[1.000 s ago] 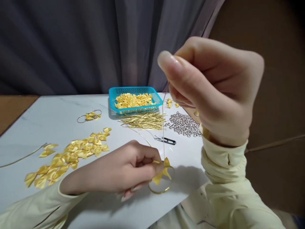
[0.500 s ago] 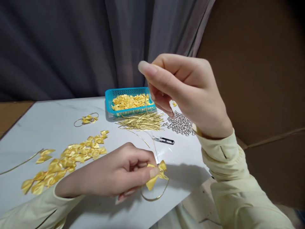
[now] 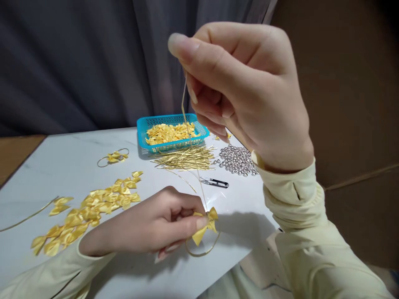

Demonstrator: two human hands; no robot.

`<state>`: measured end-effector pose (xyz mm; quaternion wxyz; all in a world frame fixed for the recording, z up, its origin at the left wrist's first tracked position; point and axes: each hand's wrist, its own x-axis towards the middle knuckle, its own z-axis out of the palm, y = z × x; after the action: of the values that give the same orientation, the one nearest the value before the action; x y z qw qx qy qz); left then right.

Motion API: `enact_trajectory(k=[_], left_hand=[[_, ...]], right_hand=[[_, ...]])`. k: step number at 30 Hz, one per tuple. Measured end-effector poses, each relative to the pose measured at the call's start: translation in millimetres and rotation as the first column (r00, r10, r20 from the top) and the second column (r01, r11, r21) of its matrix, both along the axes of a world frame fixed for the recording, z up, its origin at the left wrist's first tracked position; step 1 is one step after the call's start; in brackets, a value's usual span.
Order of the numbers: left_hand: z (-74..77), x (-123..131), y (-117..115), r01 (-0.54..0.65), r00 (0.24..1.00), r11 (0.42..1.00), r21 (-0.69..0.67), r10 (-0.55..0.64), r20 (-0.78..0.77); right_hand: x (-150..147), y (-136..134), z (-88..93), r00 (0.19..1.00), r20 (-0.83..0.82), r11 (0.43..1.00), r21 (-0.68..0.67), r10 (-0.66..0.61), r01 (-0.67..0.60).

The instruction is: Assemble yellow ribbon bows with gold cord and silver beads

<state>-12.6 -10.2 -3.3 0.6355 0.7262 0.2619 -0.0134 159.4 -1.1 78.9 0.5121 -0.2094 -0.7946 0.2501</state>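
Observation:
My left hand (image 3: 156,224) rests low on the white table (image 3: 75,162), fingers pinched on a small yellow satin bow (image 3: 205,226). A thin gold cord (image 3: 199,182) runs from the bow up to my right hand (image 3: 246,91), which is raised high and pinches the cord's upper end between thumb and fingers. Below the bow the cord forms a small loop (image 3: 202,249) lying on the table.
A teal basket (image 3: 141,128) of yellow bows stands at the back. In front of it lie a bundle of gold cords (image 3: 187,158), silver beads (image 3: 238,160) and small snips (image 3: 216,182). Loose yellow bows (image 3: 90,207) spread at left, with a finished bow ring (image 3: 114,157) behind them.
My right hand has risen higher again with the cord, drawing it taut. The loop under the bow has shrunk slightly. My left hand has stayed put on the bow.

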Motion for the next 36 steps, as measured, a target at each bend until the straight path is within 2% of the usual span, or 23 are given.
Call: enact_trajectory(k=[3,6,8,10,13,18,21,23,25,27,28,30,33,36], left_hand=[[0.2,0.6,1.1,0.012,1.0,1.0,-0.011,-0.012,-0.021],[0.5,1.3,2.1,0.011,1.0,1.0,-0.017,-0.011,-0.014],[1.3,1.4,2.0,0.009,1.0,1.0,-0.022,-0.009,-0.014],[2.2,1.3,1.3,0.012,1.0,1.0,-0.024,-0.013,-0.024],[2.3,0.7,0.5,0.016,0.999,1.0,-0.024,-0.017,-0.036],[-1.5,-0.1,0.8,0.013,1.0,0.999,-0.037,-0.013,-0.02],[-1.8,-0.1,2.0,0.014,1.0,0.998,-0.056,-0.014,-0.002],[-0.8,0.2,3.0,0.019,1.0,0.998,-0.067,-0.02,-0.008],[-0.1,0.4,3.7,0.019,1.0,0.997,-0.072,-0.021,-0.023],[-0.8,0.4,3.7,0.019,0.999,0.997,-0.068,-0.021,-0.024],[-1.8,0.2,3.5,0.018,1.0,0.997,-0.068,-0.02,-0.019],[-4.4,-0.2,2.9,0.022,1.0,0.997,-0.074,-0.022,0.002],[-8.2,-0.8,2.8,0.054,0.998,0.994,-0.099,-0.053,0.016],[-10.0,-0.7,4.2,0.05,0.999,0.993,-0.103,-0.049,0.011]], right_hand=[[-3.1,-0.5,-0.6,0.998,-0.034,0.994,0.099,-0.05,0.053],[-7.4,4.8,3.8,0.989,-0.106,0.991,0.082,-0.1,0.109],[-10.1,10.5,8.3,0.993,-0.12,0.998,0.054,-0.011,0.018],[-12.8,14.0,11.3,0.99,-0.121,0.994,0.08,0.077,-0.068],[-17.2,10.5,10.7,0.989,-0.128,0.987,0.152,0.078,-0.058],[-20.9,4.2,9.3,0.984,-0.175,0.981,0.193,0.04,-0.005],[-18.3,13.4,15.1,0.988,-0.133,0.995,0.055,-0.079,0.087],[-16.5,20.5,18.8,0.993,-0.049,0.991,-0.09,-0.105,0.1],[-16.6,24.1,19.7,0.991,-0.057,0.981,-0.163,-0.12,0.109],[-18.7,23.3,17.3,0.982,-0.116,0.983,-0.126,-0.151,0.137],[-20.0,21.8,15.3,0.968,-0.175,0.984,-0.042,-0.177,0.173],[-21.5,18.0,11.0,0.966,-0.171,0.977,0.051,-0.194,0.205],[-19.8,14.0,6.8,0.976,-0.112,0.983,-0.011,-0.185,0.185],[-14.9,14.6,5.0,0.98,-0.145,0.989,-0.072,-0.137,0.128]])
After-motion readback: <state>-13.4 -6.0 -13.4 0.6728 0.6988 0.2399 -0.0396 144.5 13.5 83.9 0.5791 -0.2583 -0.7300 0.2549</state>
